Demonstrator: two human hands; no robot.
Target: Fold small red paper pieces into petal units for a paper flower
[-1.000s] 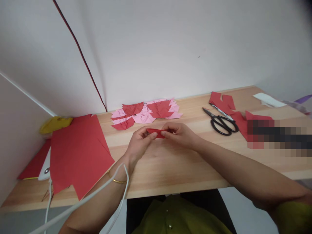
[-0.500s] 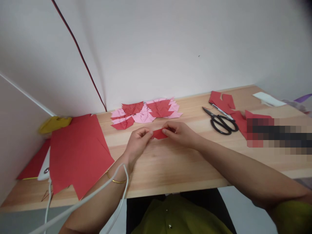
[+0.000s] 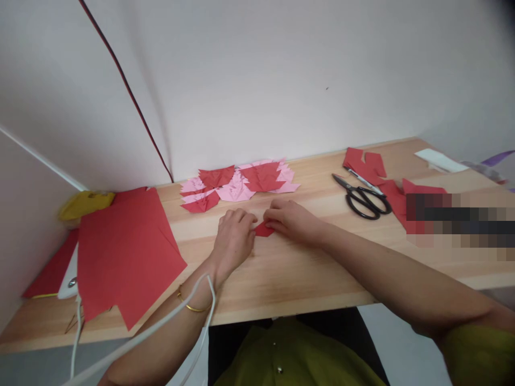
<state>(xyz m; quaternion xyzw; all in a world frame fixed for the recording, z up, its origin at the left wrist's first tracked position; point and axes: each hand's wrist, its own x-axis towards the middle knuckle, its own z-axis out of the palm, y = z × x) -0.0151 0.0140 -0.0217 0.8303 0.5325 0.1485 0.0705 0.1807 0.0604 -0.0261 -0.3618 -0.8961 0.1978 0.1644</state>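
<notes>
A small folded piece of red paper lies on the wooden table, mostly covered by my fingers. My left hand is curled over its left end, fingers pressed down on it. My right hand presses its right end with closed fingers. Both hands rest low on the tabletop. Just behind them, against the wall, lies a row of folded red and pink paper pieces.
Large red paper sheets cover the table's left part, beside a yellow object in the corner. Black scissors and red paper scraps lie at the right. A white cable hangs across my left forearm.
Both hands have come down from just above the table and now press the small red paper flat on the wood; more of it is hidden under my fingers.
</notes>
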